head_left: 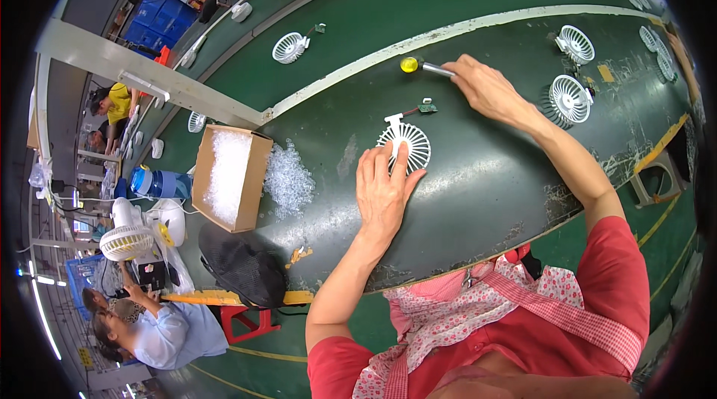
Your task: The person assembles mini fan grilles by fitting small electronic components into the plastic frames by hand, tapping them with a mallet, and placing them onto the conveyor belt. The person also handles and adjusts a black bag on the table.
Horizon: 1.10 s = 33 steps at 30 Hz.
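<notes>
My left hand lies palm down on a round white fan cage, fingers stretched over its lower left part. From the cage's top, a thin red wire leads to a small green circuit board on the dark green bench. Farther right, my right hand is closed on the near end of a tool, which has a metal-coloured shaft and a round yellow end pointing left. My fingers partly hide the tool, so its exact kind is unclear.
At left, an open cardboard box of small clear pieces stands beside a loose pile. A black mesh cap sits at the front edge. More fan cages lie at right; another rests beyond the pale rail. A person sits left.
</notes>
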Tool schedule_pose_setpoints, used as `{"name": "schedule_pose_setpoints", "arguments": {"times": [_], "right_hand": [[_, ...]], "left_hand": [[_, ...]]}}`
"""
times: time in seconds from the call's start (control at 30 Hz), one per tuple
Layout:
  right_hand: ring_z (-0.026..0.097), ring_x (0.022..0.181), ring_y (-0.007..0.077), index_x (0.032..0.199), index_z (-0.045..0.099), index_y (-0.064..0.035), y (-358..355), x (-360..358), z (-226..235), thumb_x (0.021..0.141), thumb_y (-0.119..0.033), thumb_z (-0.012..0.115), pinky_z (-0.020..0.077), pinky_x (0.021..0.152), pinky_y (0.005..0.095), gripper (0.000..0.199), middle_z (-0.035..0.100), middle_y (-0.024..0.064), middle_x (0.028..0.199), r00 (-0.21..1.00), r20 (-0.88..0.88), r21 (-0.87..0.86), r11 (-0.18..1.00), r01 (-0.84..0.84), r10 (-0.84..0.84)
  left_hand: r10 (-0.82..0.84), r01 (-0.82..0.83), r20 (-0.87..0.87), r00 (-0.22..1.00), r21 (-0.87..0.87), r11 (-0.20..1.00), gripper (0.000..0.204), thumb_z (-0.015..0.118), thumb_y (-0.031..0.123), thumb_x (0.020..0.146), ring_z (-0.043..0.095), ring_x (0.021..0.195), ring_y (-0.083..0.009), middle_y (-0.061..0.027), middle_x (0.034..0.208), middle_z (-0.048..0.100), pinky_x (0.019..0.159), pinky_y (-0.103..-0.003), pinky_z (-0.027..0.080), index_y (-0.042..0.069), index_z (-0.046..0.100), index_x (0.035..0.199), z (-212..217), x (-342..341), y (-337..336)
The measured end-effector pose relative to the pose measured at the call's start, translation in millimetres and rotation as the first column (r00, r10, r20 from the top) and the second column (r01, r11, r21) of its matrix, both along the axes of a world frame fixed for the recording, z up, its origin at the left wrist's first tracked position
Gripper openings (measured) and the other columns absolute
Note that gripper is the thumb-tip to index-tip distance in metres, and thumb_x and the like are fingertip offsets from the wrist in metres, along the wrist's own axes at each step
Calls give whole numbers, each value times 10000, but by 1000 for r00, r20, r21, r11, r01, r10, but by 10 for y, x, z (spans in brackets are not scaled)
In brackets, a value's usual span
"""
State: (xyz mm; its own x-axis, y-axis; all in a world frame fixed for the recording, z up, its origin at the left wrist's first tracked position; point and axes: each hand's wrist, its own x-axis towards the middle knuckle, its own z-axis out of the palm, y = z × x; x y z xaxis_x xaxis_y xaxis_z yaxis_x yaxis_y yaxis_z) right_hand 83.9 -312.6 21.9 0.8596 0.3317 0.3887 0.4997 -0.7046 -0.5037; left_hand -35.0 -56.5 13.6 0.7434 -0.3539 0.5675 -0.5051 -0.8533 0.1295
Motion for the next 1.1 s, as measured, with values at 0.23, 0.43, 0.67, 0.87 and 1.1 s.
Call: {"name": "schedule_pose_setpoints", "arguments": {"times": [0.23,0.43,0.67,0.87,1.1], "right_hand": [[649,755,371,1221,629,-58,371,-549,595,987,-199,574,529,699,471,279,624,144,918,987,32,19,987,-157,156],[528,1192,336,1254,589,4,273,-262,369,953,-75,591,459,960,419,311,557,142,1262,972,232,-151,989,-2,38],[649,927,209,1037,676,101,616,-1151,1495,875,-157,616,530,699,277,311,679,148,1132,510,138,925,73,-373,849],[652,894,217,1055,671,106,916,-1428,1924,902,-134,582,530,684,282,298,679,161,1103,381,198,956,-92,-280,903],[656,847,229,1081,663,112,1110,-1241,1868,940,-101,535,530,664,289,286,680,179,1062,191,297,930,-238,-279,936]], "left_hand": [[-12,12,21,1000,4,1000,584,848,240,722,571,1064,-327,-123,1158,593,966,-486,484,62,620,1230,42,-15,-21],[-45,46,22,999,-40,998,561,846,262,729,569,1042,-328,-122,1112,585,971,-494,465,54,628,1202,13,-50,-26],[-47,48,21,999,-47,998,531,814,318,741,550,1084,-307,-127,1134,579,1022,-505,402,47,639,1162,-55,45,15],[-123,126,29,992,-143,982,502,834,242,715,569,1031,-295,-91,1104,609,982,-505,423,79,659,1157,23,173,-167],[-74,72,-8,997,-131,989,495,833,242,724,569,1037,-290,-83,1107,608,995,-507,413,93,659,1162,-63,100,-14]]}}
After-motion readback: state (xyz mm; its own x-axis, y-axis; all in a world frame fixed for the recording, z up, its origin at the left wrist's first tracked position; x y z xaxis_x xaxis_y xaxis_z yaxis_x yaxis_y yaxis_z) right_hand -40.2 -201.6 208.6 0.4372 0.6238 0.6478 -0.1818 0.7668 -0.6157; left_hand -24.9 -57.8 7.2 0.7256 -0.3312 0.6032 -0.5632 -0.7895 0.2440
